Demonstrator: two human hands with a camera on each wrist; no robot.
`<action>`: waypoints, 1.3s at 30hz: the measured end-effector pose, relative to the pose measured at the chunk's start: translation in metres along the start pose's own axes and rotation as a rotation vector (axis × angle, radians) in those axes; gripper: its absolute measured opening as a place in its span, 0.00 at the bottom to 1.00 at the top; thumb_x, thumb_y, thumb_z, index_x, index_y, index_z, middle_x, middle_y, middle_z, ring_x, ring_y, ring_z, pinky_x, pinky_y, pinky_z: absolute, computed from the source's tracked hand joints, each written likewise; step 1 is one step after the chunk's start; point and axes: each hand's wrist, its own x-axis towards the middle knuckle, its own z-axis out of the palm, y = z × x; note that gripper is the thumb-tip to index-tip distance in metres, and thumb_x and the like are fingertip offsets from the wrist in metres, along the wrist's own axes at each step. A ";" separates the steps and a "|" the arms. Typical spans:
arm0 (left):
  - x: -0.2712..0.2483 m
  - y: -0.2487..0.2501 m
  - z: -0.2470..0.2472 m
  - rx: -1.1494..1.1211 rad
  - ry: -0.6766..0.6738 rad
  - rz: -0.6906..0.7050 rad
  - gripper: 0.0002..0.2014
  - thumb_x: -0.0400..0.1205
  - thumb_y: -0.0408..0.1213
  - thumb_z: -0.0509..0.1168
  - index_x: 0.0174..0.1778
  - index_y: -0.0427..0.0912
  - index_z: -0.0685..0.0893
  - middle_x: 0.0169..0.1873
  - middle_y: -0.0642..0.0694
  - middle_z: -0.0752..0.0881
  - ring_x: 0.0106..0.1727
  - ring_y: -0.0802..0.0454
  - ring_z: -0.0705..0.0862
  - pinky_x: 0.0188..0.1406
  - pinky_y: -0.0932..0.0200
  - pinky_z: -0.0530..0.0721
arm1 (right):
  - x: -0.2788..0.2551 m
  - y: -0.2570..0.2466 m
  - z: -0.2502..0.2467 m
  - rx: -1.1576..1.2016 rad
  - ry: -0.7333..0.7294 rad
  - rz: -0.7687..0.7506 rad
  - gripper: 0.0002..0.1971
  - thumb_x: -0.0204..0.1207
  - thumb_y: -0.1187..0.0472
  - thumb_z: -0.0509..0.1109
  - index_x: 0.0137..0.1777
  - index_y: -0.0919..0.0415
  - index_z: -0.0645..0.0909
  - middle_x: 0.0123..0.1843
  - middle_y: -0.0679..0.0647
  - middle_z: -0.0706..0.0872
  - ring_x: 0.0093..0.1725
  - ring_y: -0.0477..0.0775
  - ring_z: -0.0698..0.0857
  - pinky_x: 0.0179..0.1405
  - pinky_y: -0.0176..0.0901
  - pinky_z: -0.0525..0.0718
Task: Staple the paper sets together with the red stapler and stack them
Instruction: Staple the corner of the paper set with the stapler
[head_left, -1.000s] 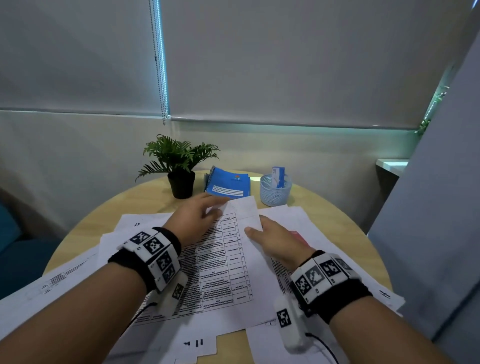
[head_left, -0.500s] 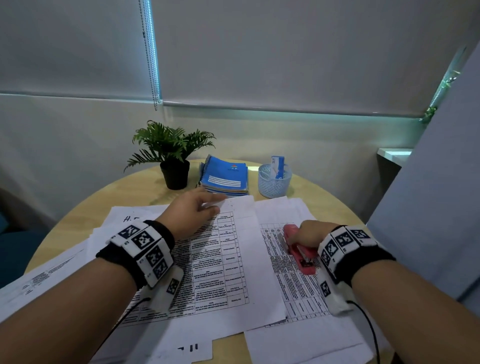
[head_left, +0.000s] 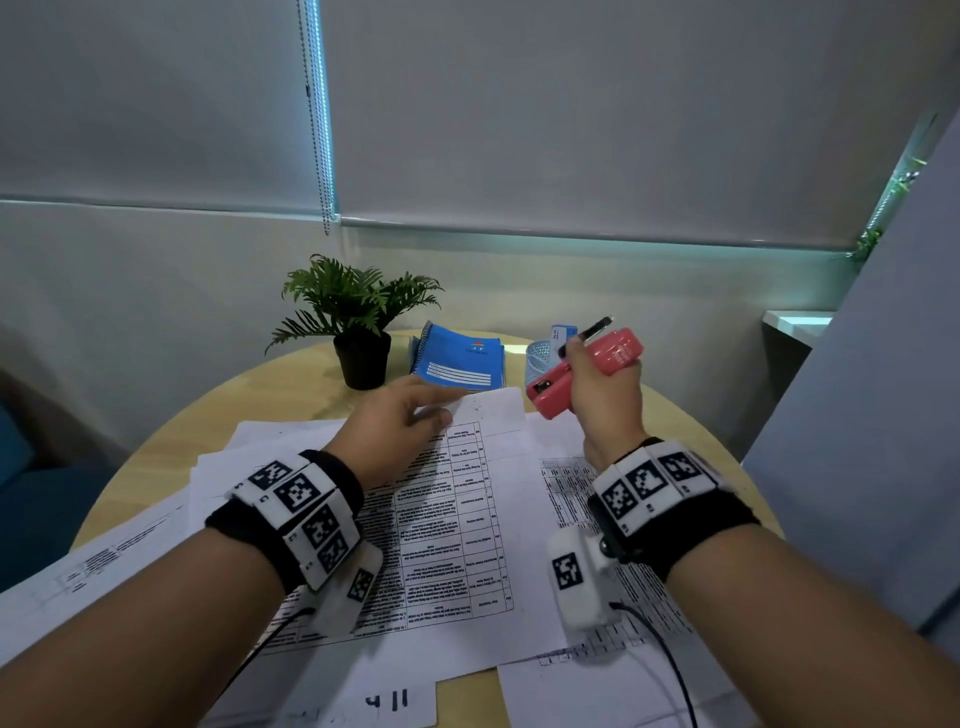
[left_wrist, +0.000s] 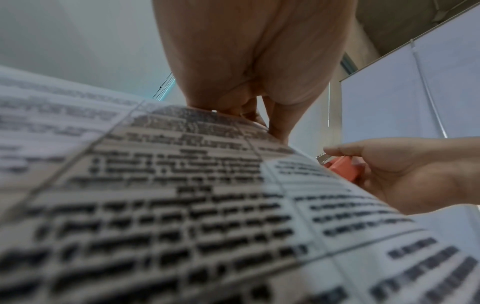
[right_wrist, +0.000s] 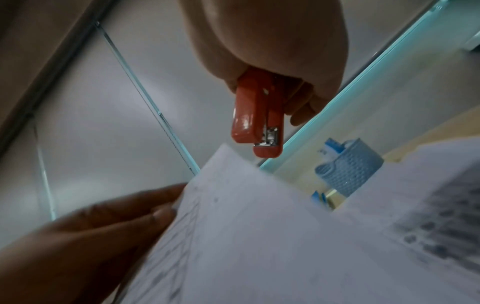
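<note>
Head view: my right hand (head_left: 602, 400) is lifted off the table at about one o'clock, fingers curled round the red stapler (head_left: 582, 371). The stapler sits tilted in my grip, one end pointing up and to the right, the other down toward the papers. In the right wrist view the stapler (right_wrist: 255, 115) pokes out past my fingers with its metal mouth just beside the far corner of the paper set (right_wrist: 246, 205); whether it touches the corner I cannot tell.

My left hand (head_left: 395, 431) lies at about eleven o'clock on the far left corner of the paper set (head_left: 457, 525), which lies at the centre of the table in front of me. From the right wrist view the fingers (right_wrist: 145, 207) look nearly straight along the sheet's edge, thumb side hidden, so I cannot tell whether they pinch or only press.

More printed sheets (head_left: 639, 587) lie spread at three o'clock under my right wrist, and others fan out toward nine. At twelve o'clock on the round wooden table (head_left: 156, 467) stand a potted plant (head_left: 358, 322), a blue notebook (head_left: 457, 358) and a pale blue mesh cup (head_left: 540, 358), the cup partly behind my right hand.
</note>
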 end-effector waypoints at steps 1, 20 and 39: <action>-0.001 0.000 -0.001 0.007 0.005 -0.002 0.16 0.83 0.38 0.64 0.67 0.52 0.82 0.41 0.65 0.75 0.41 0.75 0.74 0.38 0.81 0.69 | -0.005 0.001 0.005 0.034 -0.011 0.010 0.18 0.76 0.51 0.73 0.59 0.57 0.71 0.52 0.55 0.87 0.39 0.47 0.89 0.44 0.48 0.89; -0.008 0.001 -0.007 -0.075 0.026 0.042 0.16 0.82 0.33 0.65 0.65 0.49 0.84 0.44 0.66 0.77 0.48 0.73 0.77 0.47 0.85 0.71 | -0.030 0.018 0.052 0.006 0.064 -0.007 0.21 0.78 0.37 0.63 0.52 0.56 0.80 0.45 0.53 0.88 0.47 0.54 0.88 0.51 0.49 0.85; -0.005 0.001 -0.021 0.118 0.094 -0.052 0.01 0.84 0.39 0.61 0.49 0.50 0.76 0.43 0.54 0.81 0.44 0.56 0.78 0.39 0.62 0.71 | -0.038 -0.006 0.031 0.197 0.052 -0.226 0.11 0.77 0.45 0.70 0.45 0.52 0.77 0.37 0.47 0.88 0.32 0.45 0.87 0.41 0.43 0.87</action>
